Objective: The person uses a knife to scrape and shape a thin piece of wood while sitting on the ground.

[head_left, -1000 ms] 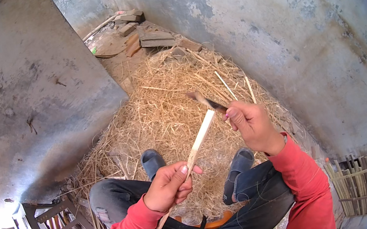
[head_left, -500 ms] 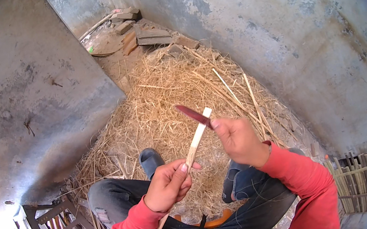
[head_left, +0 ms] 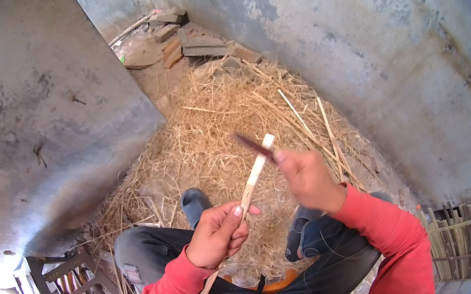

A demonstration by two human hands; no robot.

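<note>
Gripped in my left hand (head_left: 219, 232) is a flat pale wood strip (head_left: 255, 173), thumb pressed on top. The strip slants from above my left thigh up to its whitish far end, beyond the hand. My right hand (head_left: 308, 177) is closed round the handle of a knife (head_left: 255, 147), most of which the fingers hide. Its dark reddish blade crosses the strip near the far end, pointing up and left. The blade looks blurred, so I cannot tell whether it touches the strip.
Thin shavings (head_left: 203, 133) cover the floor ahead, with long strips (head_left: 297, 114) on their right side. Bricks (head_left: 204, 48) lie in the far corner between walls (head_left: 351, 63). A dark frame (head_left: 77, 286) stands at lower left, a bundle of upright sticks (head_left: 467, 237) at lower right.
The blade has turned more edge-on and shifted slightly right and down along the strip. My left hand still grips the strip in nearly the same place. The whole view has tilted slightly.
</note>
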